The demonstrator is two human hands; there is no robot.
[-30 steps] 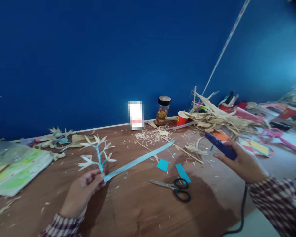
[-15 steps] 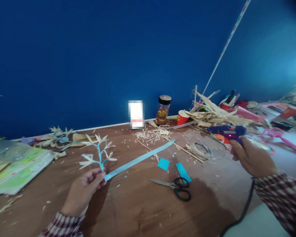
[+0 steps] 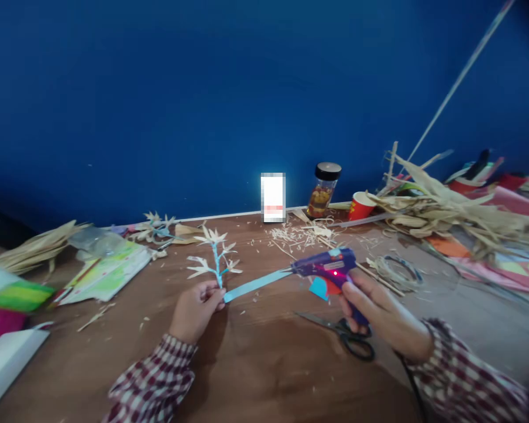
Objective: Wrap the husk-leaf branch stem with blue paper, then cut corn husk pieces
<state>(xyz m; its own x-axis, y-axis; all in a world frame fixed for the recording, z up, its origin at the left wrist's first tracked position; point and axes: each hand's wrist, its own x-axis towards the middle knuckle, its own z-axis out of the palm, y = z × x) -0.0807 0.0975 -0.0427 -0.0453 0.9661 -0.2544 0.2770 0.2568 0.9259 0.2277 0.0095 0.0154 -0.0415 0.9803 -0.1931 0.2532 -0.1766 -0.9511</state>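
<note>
My left hand (image 3: 195, 311) pinches the base of a small twig (image 3: 214, 260) wrapped in blue, with pale husk leaves. A long blue paper strip (image 3: 253, 284) runs from the same pinch to the right across the wooden table (image 3: 255, 376). My right hand (image 3: 379, 314) grips a purple glue gun (image 3: 328, 269) with a red light on. Its nozzle points left and sits over the far end of the strip. Black scissors (image 3: 346, 336) lie on the table partly under my right hand.
A pile of dried corn husks (image 3: 445, 214) fills the right back. A jar (image 3: 323, 190), a red paper cup (image 3: 361, 206) and a coil of twine (image 3: 394, 270) stand behind the gun. Coloured papers (image 3: 106, 273) and another husk twig (image 3: 156, 229) lie at left. The gun's cord trails off right.
My right hand has swung the glue gun from the right side to the middle, over the blue strip. The view has shifted so everything sits further right.
</note>
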